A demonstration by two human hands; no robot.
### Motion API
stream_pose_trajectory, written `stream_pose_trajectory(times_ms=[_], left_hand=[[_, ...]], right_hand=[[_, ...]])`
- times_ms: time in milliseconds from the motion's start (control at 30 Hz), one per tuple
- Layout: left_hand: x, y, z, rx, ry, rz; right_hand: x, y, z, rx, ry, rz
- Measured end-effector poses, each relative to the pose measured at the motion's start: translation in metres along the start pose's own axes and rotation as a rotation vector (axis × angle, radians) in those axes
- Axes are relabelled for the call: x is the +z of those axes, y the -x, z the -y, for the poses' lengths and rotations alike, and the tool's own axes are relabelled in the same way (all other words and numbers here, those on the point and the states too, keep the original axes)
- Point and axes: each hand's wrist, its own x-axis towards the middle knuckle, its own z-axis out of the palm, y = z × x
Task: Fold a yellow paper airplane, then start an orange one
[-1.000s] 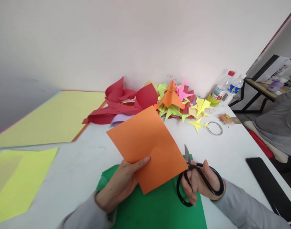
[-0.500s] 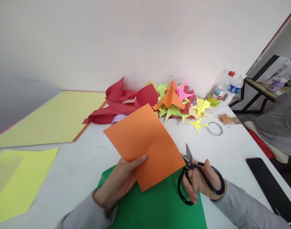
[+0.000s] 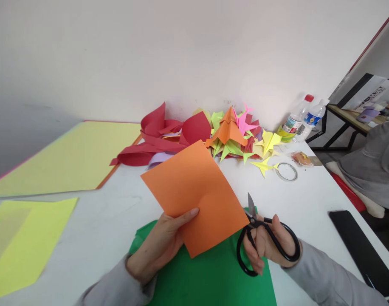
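Observation:
My left hand [image 3: 169, 238] pinches a sheet of orange paper [image 3: 201, 191] near its lower left edge, thumb on top and fingers hidden beneath. The sheet is tilted above a green sheet [image 3: 213, 276] lying in front of me. Black-handled scissors [image 3: 253, 222] sit in my right hand [image 3: 269, 242], with fingers through the loops and blades parted. The upper blade points up beside the paper's right corner; the lower blade is partly hidden behind that corner.
Folded paper shapes [image 3: 229, 131] and curled red paper strips [image 3: 156, 144] are heaped against the wall. Yellow sheets [image 3: 67, 165] lie left. Rightward are a tape roll [image 3: 286, 172], a wrapped snack [image 3: 301, 158], bottles [image 3: 296, 119], a black flat object [image 3: 356, 246] and a seated person [image 3: 373, 165].
The orange paper and my left hand have shifted slightly right and down, bringing the paper's corner a little closer over the scissors. The scissors remain nearly in place with their blades apart.

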Motion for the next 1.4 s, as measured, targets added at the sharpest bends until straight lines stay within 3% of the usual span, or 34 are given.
stream_pose_trajectory(times_ms=[167,433,767,1033,1400], left_hand=[[-0.004,-0.003,-0.003,0.029,-0.029,0.006],[-0.015,-0.009,-0.014,-0.071,-0.131,0.044],[-0.012,-0.007,-0.008,-0.071,-0.145,0.088],[-0.004,0.0,-0.006,-0.08,-0.116,0.082],[-0.006,0.0,-0.005,-0.073,-0.126,0.074]], right_hand=[[0.002,-0.001,0.007,0.022,-0.015,0.039],[-0.008,0.004,0.008,0.134,-0.047,0.072],[-0.01,0.004,0.006,0.214,-0.004,0.047],[-0.007,0.002,0.004,0.184,-0.004,0.066],[-0.008,0.001,0.003,0.169,-0.005,0.016]])
